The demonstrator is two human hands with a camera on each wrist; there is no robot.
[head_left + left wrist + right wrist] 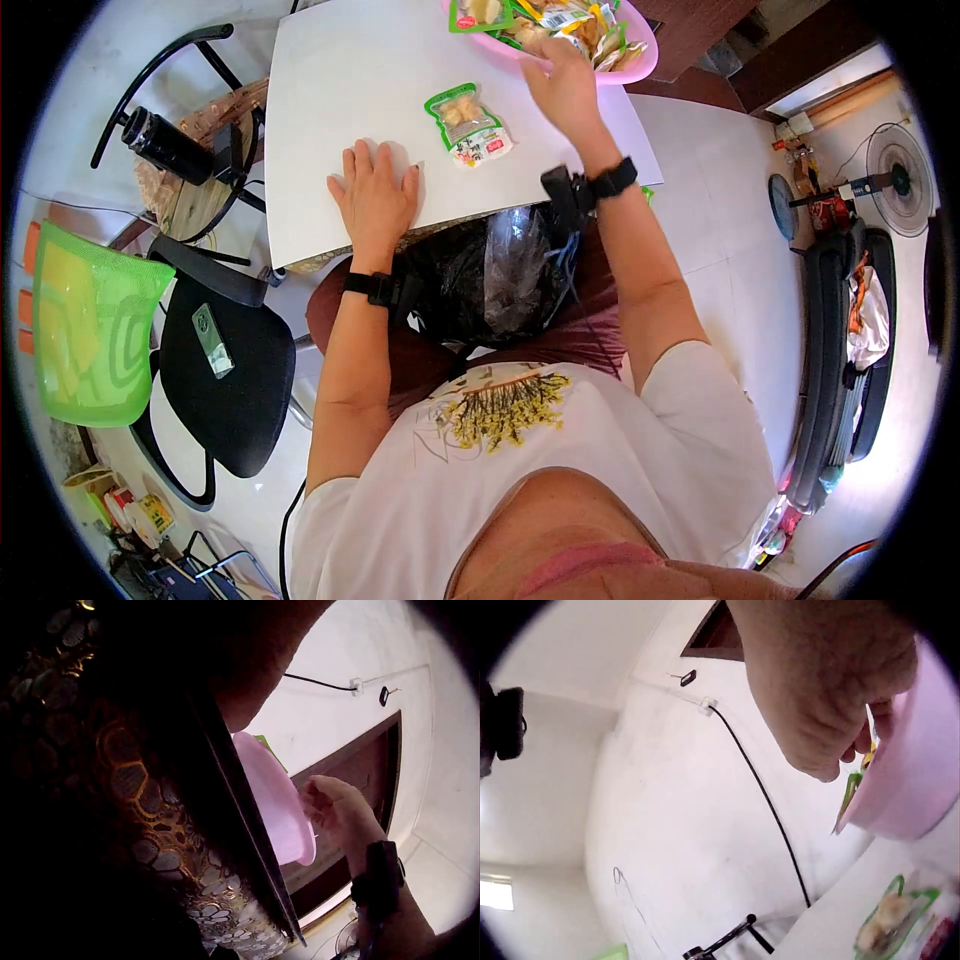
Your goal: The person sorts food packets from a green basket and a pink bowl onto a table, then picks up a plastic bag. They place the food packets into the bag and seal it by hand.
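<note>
My left hand [375, 198] rests on the white table [330, 90], palm down with its fingers spread. My right hand [566, 92] reaches over the near rim of a pink plastic basin [640, 62], its fingers bent down among the packets inside. Those snack packets [570, 18] are small, green-edged and heaped. The right fingertips are hidden in the right wrist view, so I cannot tell whether they grip a packet. Between the hands, a single clear-fronted packet [467, 124] with green edges and pale pieces inside lies flat on the table.
A black plastic bag [485, 280] hangs at the table's front edge, over the lap. To the left stand a green-backed chair [100, 320] with a phone [212, 340] on its seat, and a black cylinder [165, 143] on another chair. A fan [897, 180] is at the far right.
</note>
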